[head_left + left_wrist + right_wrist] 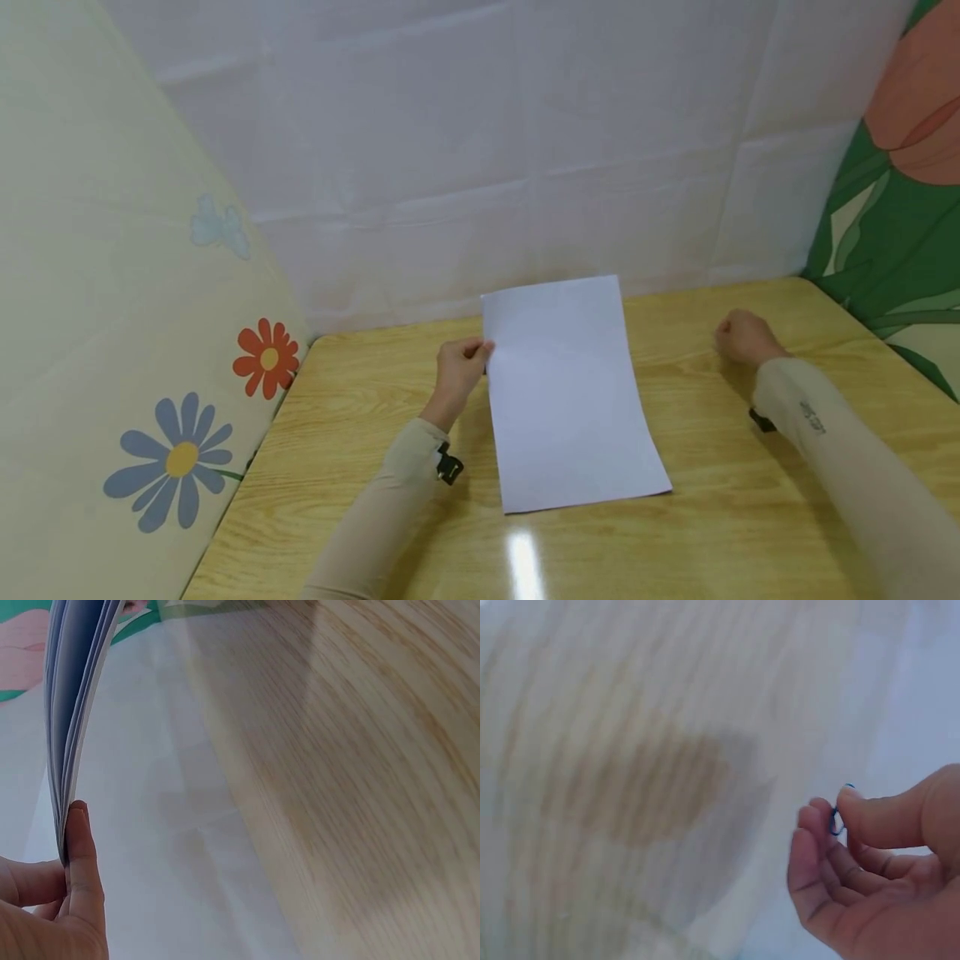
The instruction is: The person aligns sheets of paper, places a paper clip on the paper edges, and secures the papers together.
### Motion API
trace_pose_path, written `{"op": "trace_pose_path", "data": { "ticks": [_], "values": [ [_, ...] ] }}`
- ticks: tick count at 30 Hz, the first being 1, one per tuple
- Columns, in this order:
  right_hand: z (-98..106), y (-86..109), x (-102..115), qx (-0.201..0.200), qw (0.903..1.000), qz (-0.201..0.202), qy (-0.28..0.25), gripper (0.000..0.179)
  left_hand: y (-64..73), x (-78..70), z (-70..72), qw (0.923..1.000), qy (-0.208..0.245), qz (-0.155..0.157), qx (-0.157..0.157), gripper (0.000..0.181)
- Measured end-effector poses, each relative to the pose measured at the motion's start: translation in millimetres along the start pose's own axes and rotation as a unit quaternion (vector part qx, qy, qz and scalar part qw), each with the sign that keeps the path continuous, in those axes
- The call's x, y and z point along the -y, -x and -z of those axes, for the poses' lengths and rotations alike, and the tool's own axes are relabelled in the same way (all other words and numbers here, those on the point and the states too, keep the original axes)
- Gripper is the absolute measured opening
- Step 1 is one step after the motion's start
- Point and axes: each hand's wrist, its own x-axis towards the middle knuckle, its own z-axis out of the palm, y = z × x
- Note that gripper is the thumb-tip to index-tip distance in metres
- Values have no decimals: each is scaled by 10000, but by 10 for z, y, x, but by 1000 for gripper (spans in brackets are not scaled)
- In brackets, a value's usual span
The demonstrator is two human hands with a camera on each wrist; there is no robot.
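Observation:
Several white paper sheets (566, 400) form a thin stack, tilted up off the table in the head view. My left hand (459, 371) pinches the stack's left edge between thumb and fingers. Seen edge-on in the left wrist view, the sheets (75, 712) fan slightly apart above the fingertips. Off to the right, apart from the paper, my right hand (747, 337) is held above the table. The right wrist view shows its thumb and fingertips pinching a small, thin blue loop that looks like a paper clip (834, 823), partly hidden by the fingers.
The wood-grain table (360, 417) meets a white cloth backdrop (420, 167) at its far edge. A flower-printed panel (90, 292) stands along the left side, and a green panel with a pink flower (900, 233) along the right.

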Motion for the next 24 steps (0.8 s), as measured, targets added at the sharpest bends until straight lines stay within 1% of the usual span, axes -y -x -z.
{"op": "trace_pose_path", "data": {
  "ticks": [4,7,11,14,16,19,21,24],
  "values": [
    [14,-9,143,-376,9989,39,-285,22,1,6,-1,10000,20,-14,-14,19],
    [23,-19,242,-679,9968,113,-404,24,4,2,0,10000,12,-56,-26,19],
    [28,-23,358,-1147,9915,286,-550,21,4,0,2,10000,31,-82,12,20],
    [33,-11,450,-1584,9831,573,-717,18,3,-2,1,10000,49,-38,37,20],
    [34,4,523,-1804,9777,675,-840,16,3,-7,-2,10000,52,-28,31,20],
    [44,38,651,-2011,9710,689,-1095,17,1,-19,-9,10000,50,-17,44,20],
    [42,54,744,-2097,9680,599,-1238,20,-5,-20,-12,10000,56,-51,46,20],
    [35,70,885,-2397,9580,628,-1442,22,-11,-23,-14,9999,46,-86,67,21]
  ]
}}
